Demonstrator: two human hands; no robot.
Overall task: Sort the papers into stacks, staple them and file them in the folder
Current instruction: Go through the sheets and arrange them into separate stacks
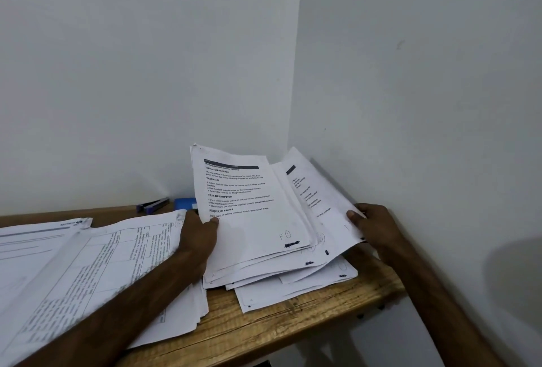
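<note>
While hands (199, 237) (371, 226) grip papers (258, 228); heading (213, 179) reads "TASK GOAL"

Wooden table (293, 322): paper stacks (88, 264), stapler (152, 204) (blue box (184, 203) beside)

Wooden table (293, 319): light-brown plank top with visible grain. It runs from the left edge of the frame to right of centre, and its right end reaches the wall.

Two plain white walls: left wall (132, 73) fills the upper left, right wall (425, 88) fills the upper right and continues down the right side. They meet in a vertical corner (294, 73) just right of centre.

Small blue box (184, 203) mid-frame at the table's back edge, against the left wall.

Small dark scuff (400, 44) on the right wall, upper right. Soft grey shadow (516, 272) on the same wall, lower right.
</note>
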